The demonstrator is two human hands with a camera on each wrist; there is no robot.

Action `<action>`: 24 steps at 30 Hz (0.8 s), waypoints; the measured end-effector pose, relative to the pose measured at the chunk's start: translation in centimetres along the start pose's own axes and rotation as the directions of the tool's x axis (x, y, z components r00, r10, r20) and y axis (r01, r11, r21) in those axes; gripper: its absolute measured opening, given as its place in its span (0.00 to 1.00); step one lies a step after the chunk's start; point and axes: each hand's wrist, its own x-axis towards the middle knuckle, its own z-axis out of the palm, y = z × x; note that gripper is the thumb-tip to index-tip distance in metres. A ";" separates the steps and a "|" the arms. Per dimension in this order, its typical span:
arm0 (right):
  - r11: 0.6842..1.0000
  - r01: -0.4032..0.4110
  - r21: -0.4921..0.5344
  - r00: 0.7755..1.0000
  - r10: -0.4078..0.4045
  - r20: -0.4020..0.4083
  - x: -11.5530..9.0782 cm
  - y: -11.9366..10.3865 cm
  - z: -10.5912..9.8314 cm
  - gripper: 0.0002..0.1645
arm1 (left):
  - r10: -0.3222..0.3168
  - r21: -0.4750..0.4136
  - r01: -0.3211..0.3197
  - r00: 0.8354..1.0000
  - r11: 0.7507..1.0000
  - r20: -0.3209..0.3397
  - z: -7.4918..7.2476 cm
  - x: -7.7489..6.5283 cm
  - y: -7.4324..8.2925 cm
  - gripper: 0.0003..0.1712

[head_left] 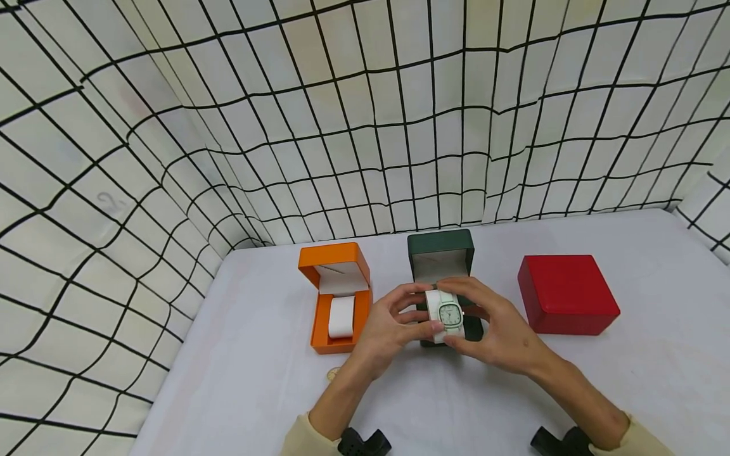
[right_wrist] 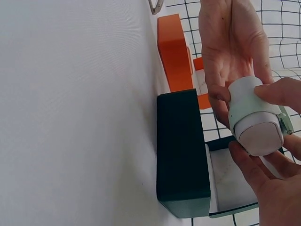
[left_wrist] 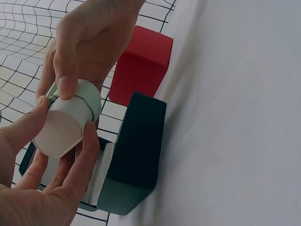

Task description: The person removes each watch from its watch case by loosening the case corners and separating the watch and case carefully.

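Observation:
A wristwatch with a squarish face and a pale green strap is wrapped round a white watch cushion. My left hand grips one end of the cushion, thumb on the near side and fingers behind. From the other side my right hand pinches the watch and cushion between thumb and fingers. Both hands hold them above the open dark green watch box, whose lid stands up behind. The hands hide much of the box's lower half.
Left of the hands stands an open orange watch box with a white cushion inside. A closed red box sits on the right. A round gold-coloured thing lies partly behind my left forearm. Black-and-white netting rises behind the white-covered table.

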 end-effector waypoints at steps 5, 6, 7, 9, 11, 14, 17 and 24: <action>1.000 0.008 -0.005 1.000 -0.008 0.006 -0.1 -0.1 0.0 0.48 | 0.001 0.001 -0.001 1.000 1.000 0.003 -0.1 0.0 -0.1 0.35; 1.000 0.009 -0.006 1.000 -0.009 0.007 -0.1 -0.1 0.0 0.48 | 0.002 0.001 -0.002 1.000 1.000 0.003 -0.1 0.0 -0.1 0.35; 1.000 0.010 -0.006 1.000 -0.010 0.008 -0.1 -0.1 0.0 0.48 | 0.002 0.002 -0.002 1.000 1.000 0.003 -0.1 0.0 -0.1 0.35; 1.000 0.012 -0.004 1.000 -0.012 0.010 0.0 -0.1 0.0 0.48 | 0.001 0.001 -0.001 1.000 1.000 0.001 -0.1 0.1 -0.1 0.35; 1.000 0.012 0.001 1.000 -0.012 0.011 0.0 0.0 0.0 0.47 | -0.003 -0.002 0.003 1.000 1.000 0.002 -0.2 0.0 -0.1 0.35; 1.000 0.007 -0.004 1.000 -0.007 0.004 0.0 0.0 0.0 0.47 | -0.011 -0.007 0.011 1.000 1.000 0.005 -0.2 0.0 0.0 0.34; 1.000 -0.005 -0.014 1.000 0.005 -0.007 0.0 0.0 0.0 0.47 | -0.018 -0.012 0.018 1.000 1.000 0.005 -0.2 0.0 0.1 0.34; 1.000 -0.013 -0.019 1.000 0.013 -0.014 0.0 0.0 0.1 0.48 | -0.026 -0.032 0.026 1.000 0.999 0.010 -0.2 0.0 0.1 0.32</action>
